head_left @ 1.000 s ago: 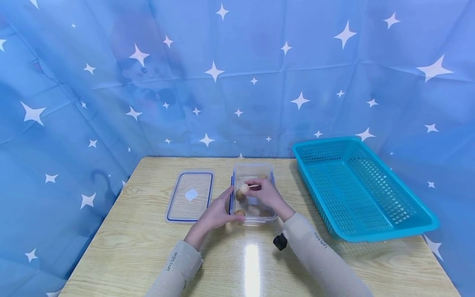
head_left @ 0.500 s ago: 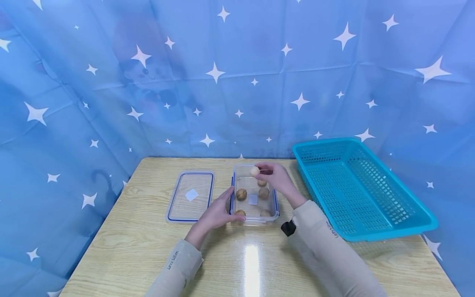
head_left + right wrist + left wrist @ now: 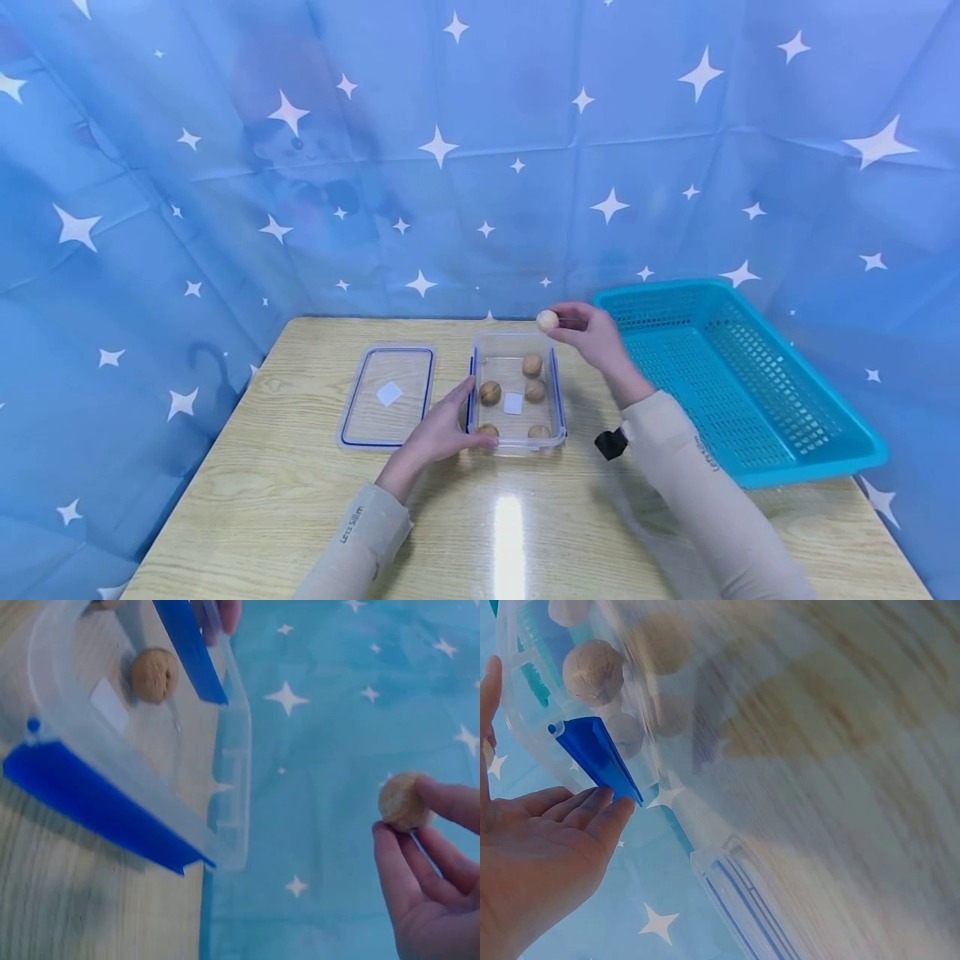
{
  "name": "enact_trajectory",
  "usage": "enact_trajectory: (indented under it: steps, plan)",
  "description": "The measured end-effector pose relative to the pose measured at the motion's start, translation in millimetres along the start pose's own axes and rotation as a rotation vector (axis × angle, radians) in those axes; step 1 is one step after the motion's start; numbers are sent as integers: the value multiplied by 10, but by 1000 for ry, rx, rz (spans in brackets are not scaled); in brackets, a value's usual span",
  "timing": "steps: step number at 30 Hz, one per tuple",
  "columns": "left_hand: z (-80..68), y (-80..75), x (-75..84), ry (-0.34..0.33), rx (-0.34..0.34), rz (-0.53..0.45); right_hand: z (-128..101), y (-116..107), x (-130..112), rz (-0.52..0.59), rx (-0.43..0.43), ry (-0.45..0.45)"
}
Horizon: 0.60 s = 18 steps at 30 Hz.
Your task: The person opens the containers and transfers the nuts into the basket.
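Note:
A clear plastic food container (image 3: pixel 514 443) with blue side latches holds several walnuts (image 3: pixel 490 392) and a small white square. My right hand (image 3: pixel 596 333) pinches a walnut (image 3: pixel 547 321) between thumb and fingertips, above and beyond the container's back right corner. The right wrist view shows this walnut (image 3: pixel 405 802) held apart from the container. My left hand (image 3: pixel 438 429) rests against the container's left side, its thumb along the front left corner. In the left wrist view its fairly straight fingers (image 3: pixel 585 810) touch the blue latch (image 3: pixel 596 757).
The container's lid (image 3: pixel 386 398) lies flat on the wooden table (image 3: pixel 300 492), left of the container. On the right a large turquoise basket (image 3: pixel 757 479) stands close to my right arm. A blue star-patterned cloth (image 3: pixel 480 167) hangs behind the table.
My right hand has moved from over the container to the right and away from me, carrying the walnut, which uncovers the walnuts on the right side. My left hand stays in place.

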<state>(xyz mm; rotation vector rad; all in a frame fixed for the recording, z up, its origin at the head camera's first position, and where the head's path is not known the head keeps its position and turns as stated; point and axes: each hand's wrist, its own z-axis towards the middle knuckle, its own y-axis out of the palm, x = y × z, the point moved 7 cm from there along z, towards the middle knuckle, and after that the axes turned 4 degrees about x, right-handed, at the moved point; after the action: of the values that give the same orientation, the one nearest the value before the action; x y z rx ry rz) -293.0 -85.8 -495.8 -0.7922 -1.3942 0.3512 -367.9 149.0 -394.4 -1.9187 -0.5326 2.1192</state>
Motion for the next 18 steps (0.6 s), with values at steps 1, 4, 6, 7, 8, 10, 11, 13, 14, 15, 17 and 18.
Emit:
enact_trajectory:
  steps: [1,4,6,7,8,10,11,13,14,15,17,18]
  plan:
    - [0,1,-2,-4,-2,2,2,-37,3,-3,9,2]
    - [5,5,-3,-2,-10,11,1,-156,1,-5,37,11]
    - [7,5,-3,-4,-12,14,-2,-234,-3,-15,58,14]
    - [10,4,-5,-8,-13,15,-3,-270,-8,-17,67,14]
    - [9,3,-5,-8,-11,15,-4,-305,-6,-16,74,17]
    - [6,0,-7,-9,-7,15,-5,-371,1,-13,87,21]
    - [2,0,-11,-16,-6,14,-6,-404,9,-17,93,21]
    - [0,1,-10,-12,-4,15,-7,-468,28,-11,107,23]
    - [-3,2,-10,-11,-4,14,-6,-499,43,-10,113,25]
    - [-4,3,-6,-9,-5,13,-8,-532,56,-14,122,28]
    - [-6,5,0,-8,-6,12,-9,-595,84,-22,136,35]
    - [-6,5,3,-8,-7,10,-10,-624,98,-22,143,40]
